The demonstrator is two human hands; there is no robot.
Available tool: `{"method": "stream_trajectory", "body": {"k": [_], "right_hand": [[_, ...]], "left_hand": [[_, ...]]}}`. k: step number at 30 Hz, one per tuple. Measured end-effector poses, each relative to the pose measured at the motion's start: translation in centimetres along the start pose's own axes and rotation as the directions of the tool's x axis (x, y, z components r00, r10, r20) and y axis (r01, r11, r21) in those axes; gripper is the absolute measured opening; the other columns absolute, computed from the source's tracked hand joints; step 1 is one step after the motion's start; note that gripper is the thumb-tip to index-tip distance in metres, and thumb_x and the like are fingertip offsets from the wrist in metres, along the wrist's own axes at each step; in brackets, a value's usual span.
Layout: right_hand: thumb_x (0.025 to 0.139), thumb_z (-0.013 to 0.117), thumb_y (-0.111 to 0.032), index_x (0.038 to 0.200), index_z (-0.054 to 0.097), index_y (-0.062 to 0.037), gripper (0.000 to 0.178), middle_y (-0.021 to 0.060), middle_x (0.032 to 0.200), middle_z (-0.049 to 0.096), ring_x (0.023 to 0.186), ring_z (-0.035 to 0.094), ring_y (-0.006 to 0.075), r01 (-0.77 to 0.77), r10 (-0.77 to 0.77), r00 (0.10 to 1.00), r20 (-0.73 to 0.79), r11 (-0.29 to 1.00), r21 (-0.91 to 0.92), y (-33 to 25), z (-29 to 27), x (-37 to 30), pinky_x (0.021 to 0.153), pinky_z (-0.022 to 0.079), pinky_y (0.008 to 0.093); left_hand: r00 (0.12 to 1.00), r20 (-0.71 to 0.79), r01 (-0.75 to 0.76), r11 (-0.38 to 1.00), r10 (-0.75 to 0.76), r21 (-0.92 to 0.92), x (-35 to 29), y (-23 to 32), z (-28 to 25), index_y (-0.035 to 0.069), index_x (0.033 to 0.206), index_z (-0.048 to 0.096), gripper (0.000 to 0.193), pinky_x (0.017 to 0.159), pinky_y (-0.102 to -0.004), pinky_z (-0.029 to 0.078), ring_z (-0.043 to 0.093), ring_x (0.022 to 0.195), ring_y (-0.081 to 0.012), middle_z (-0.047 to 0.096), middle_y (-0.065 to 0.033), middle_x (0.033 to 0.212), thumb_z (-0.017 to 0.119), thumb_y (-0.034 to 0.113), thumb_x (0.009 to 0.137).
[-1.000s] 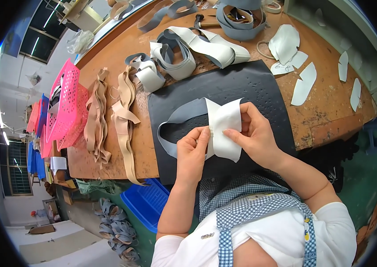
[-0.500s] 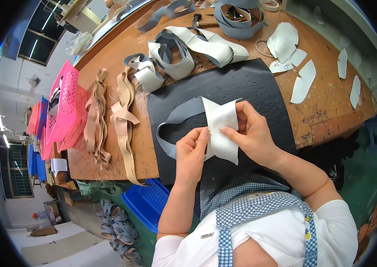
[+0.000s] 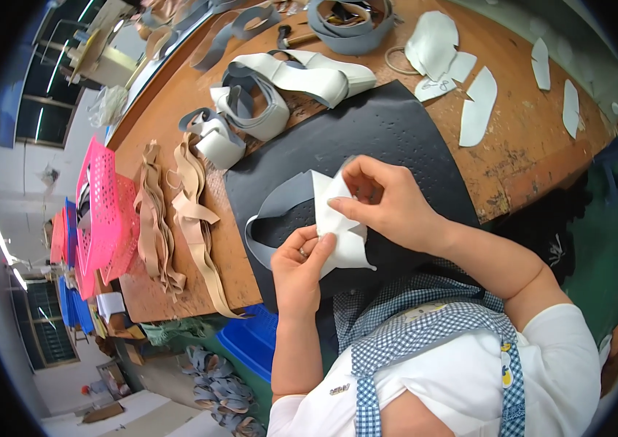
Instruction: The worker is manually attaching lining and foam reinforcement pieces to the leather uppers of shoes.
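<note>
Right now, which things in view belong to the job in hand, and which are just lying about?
Likely the job:
white piece, pinched by left hand and right hand
grey strap, running up to it
black mat, underneath

Apparently lying about:
tan strips
pink basket
white cut pieces
hammer
blue bin

Worn: white short-sleeved top (image 3: 444, 375) with small pin (image 3: 339, 390) on chest, blue-and-white checked apron (image 3: 396, 341) whose right strap (image 3: 513, 415) carries yellow motifs (image 3: 506, 376), and a ring (image 3: 302, 253) shows on left hand (image 3: 299, 273).
</note>
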State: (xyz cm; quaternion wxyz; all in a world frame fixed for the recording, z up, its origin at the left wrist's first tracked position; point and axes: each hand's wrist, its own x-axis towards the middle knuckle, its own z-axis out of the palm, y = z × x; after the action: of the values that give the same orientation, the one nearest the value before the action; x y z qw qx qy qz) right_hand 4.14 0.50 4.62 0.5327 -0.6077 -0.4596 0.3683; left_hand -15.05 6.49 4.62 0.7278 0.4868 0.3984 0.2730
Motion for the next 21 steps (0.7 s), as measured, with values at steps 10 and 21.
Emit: {"method": "stream_trajectory", "body": {"k": [10, 21], "right_hand": [[0.087, 0.074, -0.009, 0.101, 0.06, -0.0003, 0.021, 0.0072, 0.089, 0.068, 0.082, 0.066, 0.0127, 0.03, -0.002, 0.995, -0.099, 0.957, 0.288, 1.0, 0.7, -0.2, 0.073, 0.054, 0.0293], [0.089, 0.073, -0.008, 0.105, 0.057, -0.0036, 0.023, 0.0045, 0.095, 0.064, 0.088, 0.063, 0.0104, -0.025, 0.04, 0.998, -0.044, 0.956, 0.291, 1.4, 1.8, -0.9, 0.076, 0.053, 0.0265]], "left_hand": [[0.998, -0.039, -0.048, 0.997, 0.05, 0.062, 0.0, -0.1, -0.7, -0.008, 0.115, 0.063, 0.027, 0.08, -0.0237, 0.051, 0.068, 0.085, -0.0116, 0.074, -0.0131, 0.099, 0.071, 0.0, 0.09], [1.0, -0.004, -0.014, 0.997, 0.015, 0.079, 0.1, 0.2, 0.5, -0.007, 0.118, 0.063, 0.028, 0.07, -0.0226, 0.053, 0.068, 0.08, -0.0104, 0.072, -0.0091, 0.097, 0.068, 0.006, 0.094]]}}
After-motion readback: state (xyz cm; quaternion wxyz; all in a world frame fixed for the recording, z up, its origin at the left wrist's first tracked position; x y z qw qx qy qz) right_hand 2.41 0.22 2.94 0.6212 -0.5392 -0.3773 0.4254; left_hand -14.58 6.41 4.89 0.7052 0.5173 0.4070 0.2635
